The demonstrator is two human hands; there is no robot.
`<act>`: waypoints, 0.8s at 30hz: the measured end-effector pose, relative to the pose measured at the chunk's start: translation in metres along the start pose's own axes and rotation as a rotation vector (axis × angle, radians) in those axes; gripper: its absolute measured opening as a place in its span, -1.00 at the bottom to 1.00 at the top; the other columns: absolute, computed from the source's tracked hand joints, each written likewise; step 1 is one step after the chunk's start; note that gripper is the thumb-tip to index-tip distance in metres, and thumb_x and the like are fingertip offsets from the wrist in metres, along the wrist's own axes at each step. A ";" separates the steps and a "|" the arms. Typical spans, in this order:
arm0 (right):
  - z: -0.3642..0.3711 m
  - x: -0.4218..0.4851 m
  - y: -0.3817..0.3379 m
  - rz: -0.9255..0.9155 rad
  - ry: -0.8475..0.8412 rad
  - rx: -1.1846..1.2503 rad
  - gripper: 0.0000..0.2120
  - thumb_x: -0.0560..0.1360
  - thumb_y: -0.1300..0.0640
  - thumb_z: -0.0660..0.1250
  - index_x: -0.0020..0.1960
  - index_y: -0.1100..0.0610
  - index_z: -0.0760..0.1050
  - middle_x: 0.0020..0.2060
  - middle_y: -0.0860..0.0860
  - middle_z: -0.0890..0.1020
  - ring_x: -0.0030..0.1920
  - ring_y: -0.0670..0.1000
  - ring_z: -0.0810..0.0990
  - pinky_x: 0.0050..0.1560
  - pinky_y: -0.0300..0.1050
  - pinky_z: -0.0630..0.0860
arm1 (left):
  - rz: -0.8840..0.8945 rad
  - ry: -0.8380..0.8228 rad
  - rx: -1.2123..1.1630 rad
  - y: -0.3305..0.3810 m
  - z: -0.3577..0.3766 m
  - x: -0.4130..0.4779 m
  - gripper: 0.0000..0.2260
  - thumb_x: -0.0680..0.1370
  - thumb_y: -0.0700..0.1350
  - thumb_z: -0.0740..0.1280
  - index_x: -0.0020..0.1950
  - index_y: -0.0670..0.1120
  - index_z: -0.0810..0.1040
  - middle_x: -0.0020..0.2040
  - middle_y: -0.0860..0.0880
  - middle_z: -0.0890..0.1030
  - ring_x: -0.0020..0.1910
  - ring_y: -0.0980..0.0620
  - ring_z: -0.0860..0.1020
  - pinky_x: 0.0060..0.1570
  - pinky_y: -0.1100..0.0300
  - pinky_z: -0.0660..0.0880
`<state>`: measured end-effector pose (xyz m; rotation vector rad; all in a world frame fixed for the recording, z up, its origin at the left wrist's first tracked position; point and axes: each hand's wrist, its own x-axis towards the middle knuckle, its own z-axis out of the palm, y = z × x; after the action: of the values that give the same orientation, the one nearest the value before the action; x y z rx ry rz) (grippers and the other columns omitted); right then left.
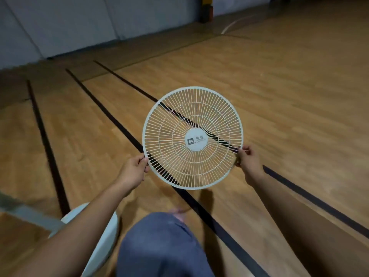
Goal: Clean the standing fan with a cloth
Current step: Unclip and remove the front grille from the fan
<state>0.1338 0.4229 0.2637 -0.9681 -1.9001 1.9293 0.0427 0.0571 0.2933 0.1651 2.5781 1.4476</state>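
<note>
A round white fan grille [196,144] with thin radial wires and a round logo badge at its centre hangs in the air in front of me, its face turned toward me. My left hand [135,170] grips the rim at its lower left. My right hand [247,159] pinches the rim at its lower right. A pale round part of the fan [105,236] shows at the bottom left, partly hidden behind my left forearm. No cloth is in view.
Below lies a wooden sports floor [279,96] crossed by dark lines [111,118]. A grey wall [69,23] runs along the far side. My knee in blue jeans [163,246] fills the bottom centre.
</note>
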 end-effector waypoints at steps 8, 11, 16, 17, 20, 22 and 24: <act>-0.050 0.014 0.122 0.218 0.164 -0.146 -0.89 0.72 0.17 0.25 0.10 0.18 0.52 -0.03 0.16 0.64 -0.13 0.08 0.61 -0.19 -0.04 0.55 | -0.230 -0.176 -0.013 -0.079 0.100 0.006 -0.82 0.76 -0.09 0.26 0.14 0.01 0.67 -0.05 -0.06 0.70 -0.13 -0.04 0.61 -0.25 0.10 0.52; -0.067 0.009 0.169 0.300 0.208 -0.184 -0.89 0.71 0.17 0.27 0.07 0.19 0.53 -0.06 0.19 0.66 -0.17 0.09 0.61 -0.20 0.00 0.55 | -0.414 -0.285 -0.088 -0.112 0.129 -0.001 -0.76 0.78 -0.03 0.22 0.13 -0.03 0.68 -0.10 -0.15 0.68 -0.23 -0.16 0.52 -0.26 0.02 0.45; -0.098 -0.007 0.235 0.414 0.257 -0.267 -0.85 0.71 0.22 0.26 0.00 0.25 0.52 -0.06 0.32 0.65 -0.20 0.16 0.57 -0.23 0.07 0.50 | -0.601 -0.423 -0.205 -0.155 0.173 -0.021 -0.78 0.79 -0.09 0.21 0.16 -0.11 0.63 -0.30 0.04 0.68 -0.47 0.12 0.47 -0.53 0.29 0.30; -0.105 -0.010 0.247 0.441 0.266 -0.280 -0.85 0.71 0.22 0.25 0.01 0.26 0.53 -0.05 0.33 0.65 -0.19 0.16 0.57 -0.23 0.06 0.50 | -0.624 -0.455 -0.217 -0.161 0.182 -0.023 -0.82 0.78 -0.15 0.22 0.18 -0.09 0.62 -0.27 0.05 0.68 -0.42 0.11 0.47 -0.52 0.29 0.30; -0.119 -0.018 0.273 0.499 0.292 -0.318 -0.83 0.72 0.23 0.24 0.01 0.28 0.53 -0.04 0.34 0.65 -0.14 0.20 0.58 -0.12 0.11 0.51 | -0.714 -0.566 -0.232 -0.174 0.202 -0.030 -0.84 0.72 -0.29 0.26 0.16 -0.11 0.61 -0.27 0.06 0.66 -0.34 0.08 0.48 -0.51 0.30 0.32; -0.125 -0.021 0.285 0.521 0.305 -0.345 -0.83 0.72 0.24 0.25 -0.01 0.28 0.52 -0.04 0.34 0.64 -0.13 0.21 0.58 -0.10 0.15 0.52 | -0.746 -0.592 -0.206 -0.180 0.213 -0.033 -0.82 0.72 -0.28 0.25 0.15 -0.10 0.64 -0.24 0.04 0.66 -0.34 0.09 0.48 -0.48 0.28 0.33; -0.130 -0.022 0.295 0.537 0.321 -0.369 -0.84 0.71 0.24 0.26 -0.02 0.27 0.52 -0.06 0.31 0.65 -0.12 0.22 0.60 -0.04 0.23 0.59 | -0.770 -0.596 -0.193 -0.188 0.225 -0.035 -0.81 0.73 -0.27 0.24 0.16 -0.11 0.65 -0.13 -0.03 0.65 -0.34 0.09 0.49 -0.46 0.27 0.34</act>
<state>0.3075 0.4798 -0.0031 -1.9342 -1.9693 1.5341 0.1227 0.1403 0.0216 -0.3389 1.7131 1.1053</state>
